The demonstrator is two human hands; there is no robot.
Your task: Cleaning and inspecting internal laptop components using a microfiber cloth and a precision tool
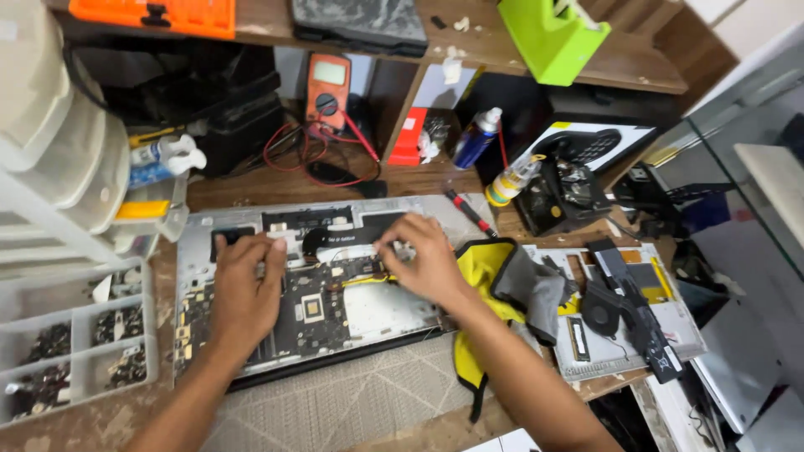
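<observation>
Opened laptop [251,251], board work in hand.
Left hand [244,289] flat on motherboard [322,314], holding nothing; right hand [423,261] pinching yellow cable [368,280]; next: careful, gentle pull.

Worn wooden workbench [276,186] under opened laptop [352,314], parts tray [75,351], yellow cloth [481,268].

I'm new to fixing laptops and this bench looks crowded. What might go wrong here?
Both bare hands, left and right, press on the exposed circuit board; static or finger pressure might damage it. The opened laptop overhangs the mat's near edge slightly and may shift. The loose fan and memory stick beside it could get knocked off.
</observation>
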